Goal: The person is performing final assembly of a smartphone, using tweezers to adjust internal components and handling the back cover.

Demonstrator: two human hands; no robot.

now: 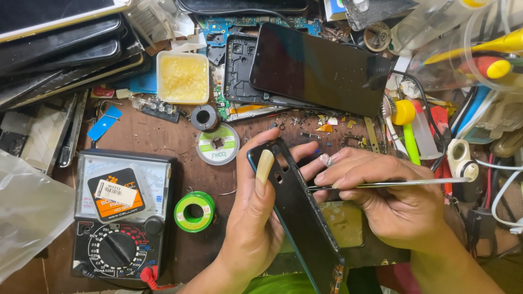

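Note:
My left hand (256, 218) grips a black phone back shell (302, 218), held on edge and tilted, with my long thumbnail resting near its camera cut-out. My right hand (392, 198) holds thin metal tweezers (414, 183). The tweezer tips point left and touch the inner face of the shell. Both hands are over the lower middle of a brown workbench (158, 133).
An analog multimeter (121, 212) lies at lower left, a green solder spool (194, 211) and a white spool (218, 144) beside it. A yellow flux tub (182, 77), an opened phone with dark screen (316, 68), stacked phones (60, 43), screwdrivers (485, 57) and cables crowd the edges.

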